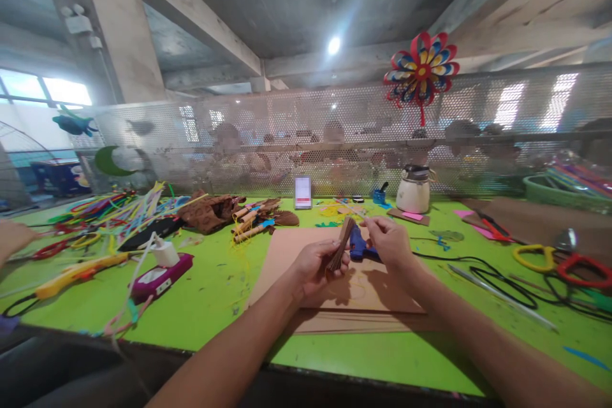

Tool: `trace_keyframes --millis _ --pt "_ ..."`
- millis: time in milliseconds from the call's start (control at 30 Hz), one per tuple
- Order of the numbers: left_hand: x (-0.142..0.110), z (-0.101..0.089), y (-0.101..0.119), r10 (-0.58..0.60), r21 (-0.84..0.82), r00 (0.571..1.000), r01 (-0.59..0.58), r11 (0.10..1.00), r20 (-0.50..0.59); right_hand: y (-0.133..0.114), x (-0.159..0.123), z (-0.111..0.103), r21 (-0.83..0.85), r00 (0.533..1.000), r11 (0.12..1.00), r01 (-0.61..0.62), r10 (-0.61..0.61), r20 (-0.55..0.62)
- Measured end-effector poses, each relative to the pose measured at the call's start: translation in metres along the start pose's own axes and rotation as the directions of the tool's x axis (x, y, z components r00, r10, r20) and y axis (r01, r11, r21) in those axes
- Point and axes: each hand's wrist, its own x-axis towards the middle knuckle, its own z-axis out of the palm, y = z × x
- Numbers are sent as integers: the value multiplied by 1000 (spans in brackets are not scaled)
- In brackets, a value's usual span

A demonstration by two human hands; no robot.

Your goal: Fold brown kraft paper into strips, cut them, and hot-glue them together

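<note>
A brown pleated piece, folded in narrow layers, is gripped between the thumb and fingers of my left hand. Just right of it is my right hand, its thumb and forefinger pinched together; whatever they may hold is too small to make out. Between the two hands lies a blue glue gun, partly hidden by the right hand. Beneath both hands is a stack of light brown cardboard sheets.
Left are a purple power strip, a yellow glue gun, brown bundles and coloured strips. A phone and white jar stand behind. Scissors, a black cable and silver rod lie right.
</note>
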Motion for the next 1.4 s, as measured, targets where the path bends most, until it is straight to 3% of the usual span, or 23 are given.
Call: trace_keyframes --millis 133,333,567,1033,1400 --pt "-1 2 -2 44 79 999 -44 996 6 2 -1 3 29 998 999 41 -42 47" --pt "-1 4 -2 104 127 995 -103 987 -7 1 -3 3 101 994 994 -30 18 111" --pt "5 -5 3 140 147 988 -130 981 -60 -3 -8 8 143 985 989 -22 -3 174" --pt "6 -7 2 146 184 989 -137 973 -36 -6 -11 6 23 972 999 -25 19 235" --pt "7 -11 3 167 182 981 -147 972 -99 -10 -16 9 -23 989 1000 16 -13 145"
